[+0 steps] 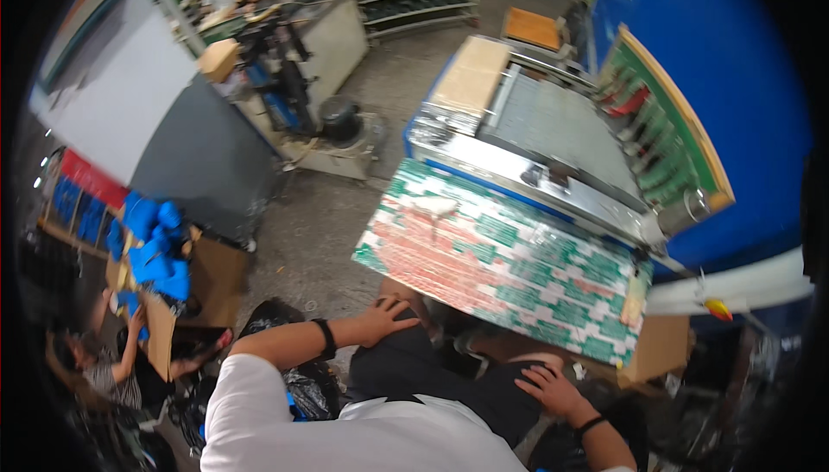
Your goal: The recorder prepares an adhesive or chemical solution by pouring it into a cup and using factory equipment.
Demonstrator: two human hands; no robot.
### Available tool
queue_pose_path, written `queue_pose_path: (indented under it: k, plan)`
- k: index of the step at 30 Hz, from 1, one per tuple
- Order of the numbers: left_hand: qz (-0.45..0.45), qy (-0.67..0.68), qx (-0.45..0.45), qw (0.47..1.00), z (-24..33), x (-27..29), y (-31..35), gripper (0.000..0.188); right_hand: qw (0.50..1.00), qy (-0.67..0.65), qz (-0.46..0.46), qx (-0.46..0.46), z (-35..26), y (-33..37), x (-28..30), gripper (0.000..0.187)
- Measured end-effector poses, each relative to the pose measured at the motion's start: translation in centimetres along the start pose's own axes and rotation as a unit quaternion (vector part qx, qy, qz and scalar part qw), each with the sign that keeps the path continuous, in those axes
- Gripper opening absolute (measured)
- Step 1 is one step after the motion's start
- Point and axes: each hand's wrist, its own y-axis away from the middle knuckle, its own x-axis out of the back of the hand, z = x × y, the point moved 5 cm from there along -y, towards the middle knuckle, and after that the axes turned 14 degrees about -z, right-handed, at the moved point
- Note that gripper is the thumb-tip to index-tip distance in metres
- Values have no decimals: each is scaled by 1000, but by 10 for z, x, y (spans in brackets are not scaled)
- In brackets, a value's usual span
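Note:
My left hand [386, 320] lies on my left thigh, palm down, with the fingers apart and nothing in them. On my right thigh rests my right hand [553, 389], its fingers spread and holding nothing. Both thighs are in dark shorts [389, 368]. Just ahead of my knees is a slanting tabletop [501, 230] covered in a green, white and red patterned sheet. A small whitish item [434, 205] lies on its left part. At its right edge is a narrow yellowish piece [635, 299].
Behind the tabletop stands a machine with a grey flat bed [553, 114] and a tan board [471, 75]. A green rack [669, 118] holds dark shapes. At left, a person [121, 368] handles blue pieces near a cardboard box [216, 278]. Black plastic bags [311, 390] sit beside me.

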Motion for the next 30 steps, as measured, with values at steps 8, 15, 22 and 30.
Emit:
queue_pose_path:
  k: [8, 15, 22, 30]
  plan:
    - [-28, -18, 10, 999, 1, 2, -3, 124, 1000, -26, -15, -8, -1, 2, -4, 117]
    - [-22, -33, 17, 999, 4, 11, 2, 125, 999, 45, -8, -18, 6, -1, -15, 122]
    - [2, -24, 3, 1000, 4, 13, 2, 121, 1000, 18, 5, -14, 3, 8, -11, 125]
    - [41, -20, -10, 999, 13, 15, -1, 117, 997, -18, 73, -27, -3, 17, -11, 104]
